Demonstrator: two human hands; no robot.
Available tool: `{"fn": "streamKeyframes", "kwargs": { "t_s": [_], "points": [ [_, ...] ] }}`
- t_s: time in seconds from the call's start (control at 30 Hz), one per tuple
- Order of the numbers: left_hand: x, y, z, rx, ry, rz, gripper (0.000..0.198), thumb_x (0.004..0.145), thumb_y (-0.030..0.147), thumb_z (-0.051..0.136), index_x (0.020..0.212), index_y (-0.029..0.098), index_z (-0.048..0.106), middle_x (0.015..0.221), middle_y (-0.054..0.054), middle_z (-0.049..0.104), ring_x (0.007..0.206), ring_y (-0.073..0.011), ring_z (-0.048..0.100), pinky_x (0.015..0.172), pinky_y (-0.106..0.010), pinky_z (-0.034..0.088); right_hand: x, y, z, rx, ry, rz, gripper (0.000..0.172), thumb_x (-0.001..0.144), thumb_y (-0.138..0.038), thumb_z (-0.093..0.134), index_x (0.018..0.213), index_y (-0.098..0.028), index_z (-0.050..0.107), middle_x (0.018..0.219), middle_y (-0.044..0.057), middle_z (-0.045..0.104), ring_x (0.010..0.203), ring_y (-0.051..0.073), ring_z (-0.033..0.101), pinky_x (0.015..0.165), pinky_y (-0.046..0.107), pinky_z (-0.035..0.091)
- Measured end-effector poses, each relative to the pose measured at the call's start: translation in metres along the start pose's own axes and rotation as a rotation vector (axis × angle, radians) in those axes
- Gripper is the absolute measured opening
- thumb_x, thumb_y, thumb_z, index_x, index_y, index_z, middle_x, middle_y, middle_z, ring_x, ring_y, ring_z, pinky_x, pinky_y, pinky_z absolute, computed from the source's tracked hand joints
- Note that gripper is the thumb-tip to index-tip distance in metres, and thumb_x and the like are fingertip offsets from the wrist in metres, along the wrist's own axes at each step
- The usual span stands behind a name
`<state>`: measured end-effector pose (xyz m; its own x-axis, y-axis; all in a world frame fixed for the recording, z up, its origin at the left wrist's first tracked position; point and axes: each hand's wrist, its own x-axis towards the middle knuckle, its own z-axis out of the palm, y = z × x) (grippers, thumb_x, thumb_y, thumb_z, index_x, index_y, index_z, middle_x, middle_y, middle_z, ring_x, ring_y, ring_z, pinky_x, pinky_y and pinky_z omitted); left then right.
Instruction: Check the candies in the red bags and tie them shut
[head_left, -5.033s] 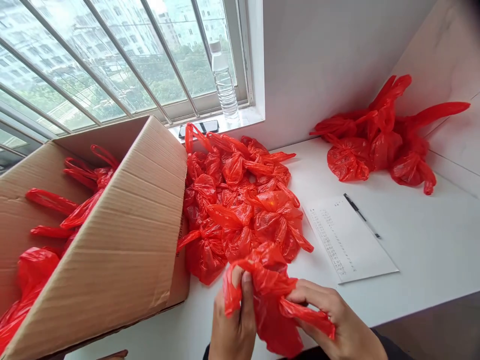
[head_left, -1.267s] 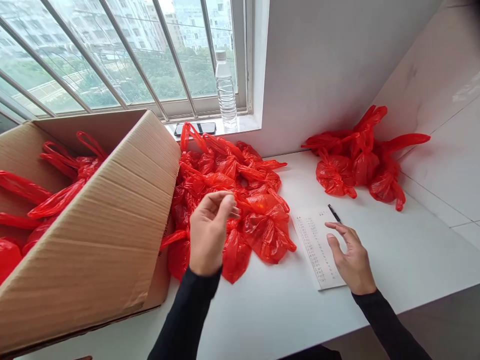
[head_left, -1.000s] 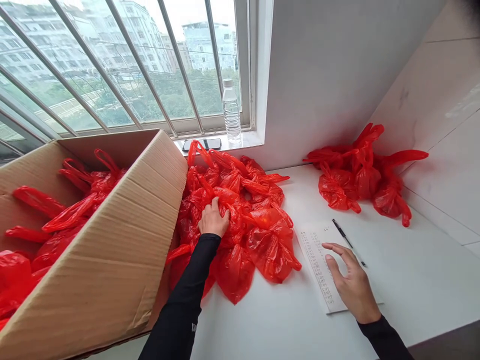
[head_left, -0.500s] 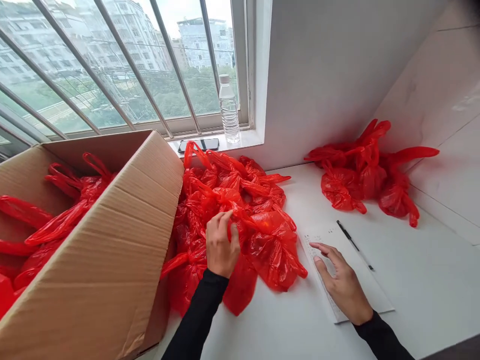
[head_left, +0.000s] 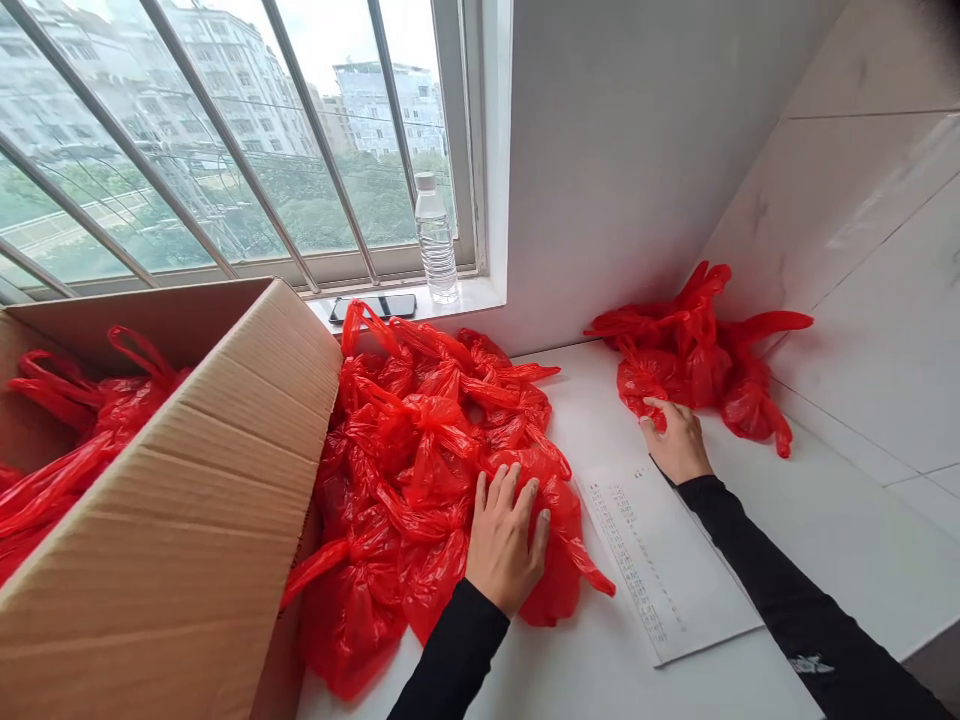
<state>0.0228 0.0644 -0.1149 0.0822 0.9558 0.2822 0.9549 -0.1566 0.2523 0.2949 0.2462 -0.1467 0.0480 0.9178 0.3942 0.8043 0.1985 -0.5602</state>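
My left hand (head_left: 506, 535) lies open, fingers spread, over the near right side of a big heap of tied red plastic bags (head_left: 431, 440). Its fingertips touch a rounded bag (head_left: 555, 500) at that side. At the smaller group of red bags (head_left: 705, 370) by the wall, my right hand (head_left: 679, 442) reaches to the front left bag (head_left: 641, 380). Thumb and forefinger are parted around the bag's lower end; whether they press on it is unclear. Below that hand, a notebook (head_left: 667, 570) with handwritten lines lies partly under my right forearm, which hides the pen.
A cardboard box (head_left: 187, 480) holding more red bags (head_left: 112, 420) stands at the left, against the heap. On the window sill are a clear water bottle (head_left: 436, 240) and a dark phone (head_left: 373, 307). Metal bars (head_left: 330, 150) cross the window. A tiled wall (head_left: 885, 260) bounds the right side.
My right hand has moved from over the notebook up to the smaller bag group. My left hand has shifted right and spread over the heap's right side. The view has turned slightly right.
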Motion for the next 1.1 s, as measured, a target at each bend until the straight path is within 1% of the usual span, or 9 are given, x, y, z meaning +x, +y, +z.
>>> {"fn": "streamKeyframes", "kwargs": {
  "t_s": [0.1, 0.2, 0.33, 0.5, 0.63, 0.8, 0.97, 1.03, 1.1],
  "points": [
    [0.036, 0.006, 0.011, 0.011, 0.041, -0.046, 0.043, 0.099, 0.031, 0.043, 0.138, 0.015, 0.054, 0.152, -0.015, 0.048, 0.143, -0.0303, 0.041, 0.121, -0.054, 0.028, 0.025, 0.005, 0.014, -0.125, 0.041, 0.053, 0.038, 0.096, -0.036, 0.061, 0.129, -0.017, 0.057, 0.133, 0.011, 0.057, 0.127, 0.030, 0.051, 0.107, 0.055, 0.039],
    [0.075, 0.000, 0.029, 0.024, 0.063, -0.072, 0.046, 0.098, 0.034, 0.052, 0.140, 0.015, 0.051, 0.152, -0.015, 0.047, 0.144, -0.0313, 0.039, 0.119, -0.058, 0.029, 0.037, 0.002, 0.027, -0.227, 0.026, 0.109, 0.046, 0.096, -0.037, 0.063, 0.137, -0.019, 0.052, 0.136, 0.011, 0.055, 0.123, 0.031, 0.054, 0.102, 0.054, 0.044],
    [0.097, -0.019, 0.050, 0.047, 0.049, -0.104, 0.045, 0.094, 0.035, 0.060, 0.136, 0.020, 0.056, 0.153, -0.012, 0.046, 0.142, -0.0308, 0.041, 0.116, -0.059, 0.032, 0.039, 0.004, 0.037, -0.321, -0.010, 0.165, 0.050, 0.095, -0.036, 0.064, 0.140, -0.019, 0.049, 0.136, 0.012, 0.055, 0.122, 0.031, 0.055, 0.100, 0.054, 0.048],
    [0.091, -0.025, 0.053, 0.091, 0.072, -0.230, 0.042, 0.094, 0.035, 0.060, 0.132, 0.018, 0.058, 0.152, -0.013, 0.047, 0.142, -0.0325, 0.041, 0.117, -0.063, 0.029, 0.043, 0.018, 0.037, -0.370, -0.025, 0.207, 0.049, 0.096, -0.037, 0.063, 0.140, -0.019, 0.050, 0.135, 0.012, 0.056, 0.122, 0.030, 0.056, 0.100, 0.053, 0.048],
    [0.091, -0.017, 0.049, 0.082, 0.085, -0.217, 0.050, 0.095, 0.040, 0.057, 0.139, 0.016, 0.053, 0.151, -0.016, 0.048, 0.146, -0.0338, 0.036, 0.119, -0.064, 0.022, 0.050, 0.027, 0.036, -0.376, 0.003, 0.253, 0.047, 0.097, -0.039, 0.062, 0.138, -0.019, 0.052, 0.136, 0.012, 0.056, 0.121, 0.030, 0.056, 0.100, 0.054, 0.048],
    [0.086, -0.012, 0.040, 0.014, 0.037, -0.177, 0.054, 0.095, 0.035, 0.056, 0.144, 0.016, 0.049, 0.157, -0.019, 0.041, 0.147, -0.0359, 0.035, 0.118, -0.064, 0.026, 0.060, 0.034, 0.030, -0.325, 0.022, 0.275, 0.034, 0.095, -0.036, 0.065, 0.124, -0.017, 0.062, 0.133, 0.010, 0.059, 0.119, 0.028, 0.058, 0.100, 0.052, 0.049],
    [0.051, 0.004, 0.014, -0.062, 0.014, -0.053, 0.055, 0.100, 0.034, 0.040, 0.154, 0.023, 0.037, 0.165, -0.013, 0.026, 0.154, -0.0306, 0.018, 0.122, -0.062, 0.019, 0.076, 0.033, 0.007, -0.155, 0.078, 0.264, 0.029, 0.097, -0.035, 0.063, 0.119, -0.016, 0.063, 0.122, 0.009, 0.064, 0.106, 0.023, 0.064, 0.091, 0.045, 0.054],
    [0.030, 0.009, 0.007, -0.101, -0.022, 0.022, 0.060, 0.096, 0.036, 0.049, 0.153, 0.029, 0.037, 0.164, -0.009, 0.029, 0.153, -0.0304, 0.021, 0.122, -0.063, 0.021, 0.079, 0.027, -0.007, -0.068, 0.108, 0.248, 0.029, 0.097, -0.036, 0.063, 0.118, -0.016, 0.062, 0.116, 0.007, 0.065, 0.099, 0.021, 0.065, 0.087, 0.043, 0.055],
    [0.010, 0.011, 0.002, -0.136, -0.045, 0.057, 0.068, 0.088, 0.029, 0.059, 0.152, 0.031, 0.039, 0.162, -0.009, 0.034, 0.151, -0.0328, 0.027, 0.120, -0.065, 0.023, 0.074, 0.017, -0.022, 0.016, 0.138, 0.225, 0.025, 0.097, -0.034, 0.061, 0.114, -0.016, 0.061, 0.109, 0.007, 0.065, 0.095, 0.021, 0.065, 0.087, 0.043, 0.054]
  ]
}}
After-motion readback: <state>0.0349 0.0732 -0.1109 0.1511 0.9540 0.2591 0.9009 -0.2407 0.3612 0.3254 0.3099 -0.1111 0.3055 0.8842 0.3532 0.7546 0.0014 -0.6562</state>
